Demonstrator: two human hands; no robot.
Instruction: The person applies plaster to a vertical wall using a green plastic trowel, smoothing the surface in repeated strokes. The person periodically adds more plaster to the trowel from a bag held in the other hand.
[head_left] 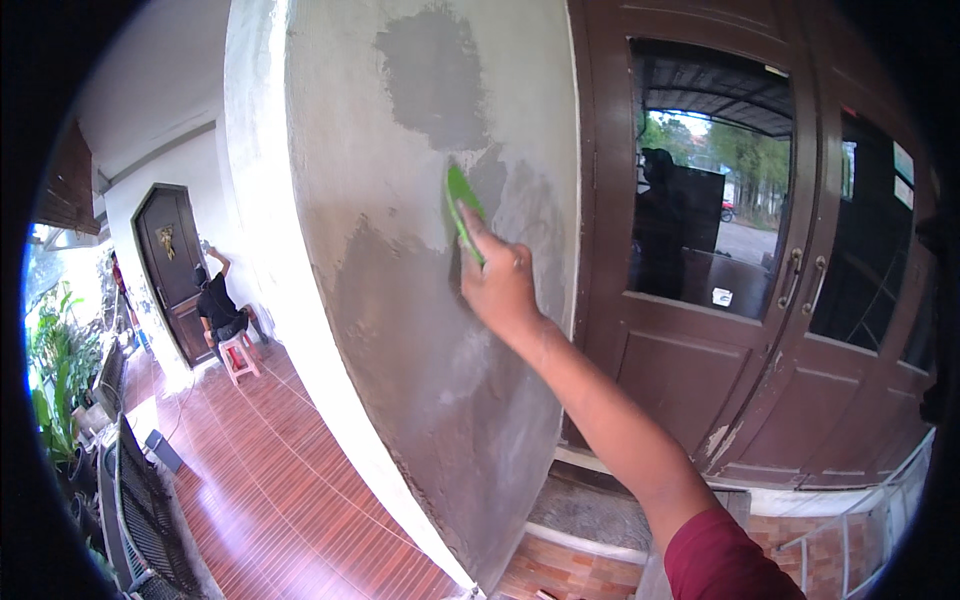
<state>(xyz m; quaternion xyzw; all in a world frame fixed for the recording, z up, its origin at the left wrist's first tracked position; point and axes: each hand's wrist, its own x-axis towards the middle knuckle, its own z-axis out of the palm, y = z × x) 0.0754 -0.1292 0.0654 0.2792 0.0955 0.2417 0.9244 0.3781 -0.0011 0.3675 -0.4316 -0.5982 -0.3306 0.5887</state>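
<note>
To the right of the right hand point(505, 287), brown double doors point(685, 385) are set, reaching from well above it to well below. The plastered wall point(335, 120) is faced by the hand and is seen behind it and to its left. On that wall, a broad dark-grey area point(400, 325) is spread to the left of the hand and below it; a smaller grey patch point(430, 75) is placed above the hand, slightly leftward. The right hand itself is closed, with a flat green tool point(461, 188) gripped in its fingers. The tool is projected up and leftward from the hand, its long axis held near upright and tipped left at the top, so that its upper end is pointed toward the smaller patch. Whether its face is pressed to the wall cannot be told. The left hand is not shown, so its state cannot be told.
</note>
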